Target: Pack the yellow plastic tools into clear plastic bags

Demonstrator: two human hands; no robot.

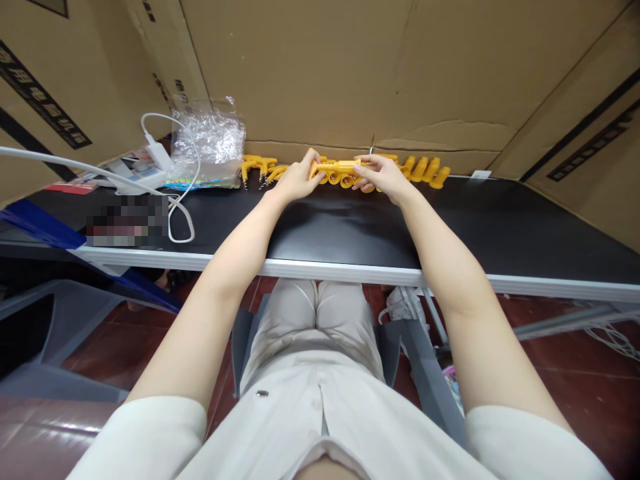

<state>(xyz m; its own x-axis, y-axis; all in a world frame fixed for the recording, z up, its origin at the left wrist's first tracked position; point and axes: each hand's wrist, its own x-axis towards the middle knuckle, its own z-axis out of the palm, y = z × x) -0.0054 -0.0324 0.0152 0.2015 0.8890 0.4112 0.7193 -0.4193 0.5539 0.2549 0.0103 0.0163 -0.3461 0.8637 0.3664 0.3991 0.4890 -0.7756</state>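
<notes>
Now, at the far edge of the black table (450, 227), amid the row of yellow parts (425, 170), you hold one yellow piece (340, 167): left hand (295, 180) and right hand (383, 177) pinch its ends, fingers closed; best press evenly.

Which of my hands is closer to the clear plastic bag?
Left. The left hand is right of the plastic bag, not touching it; the right hand is farther right, gripping the same yellow part.
</notes>
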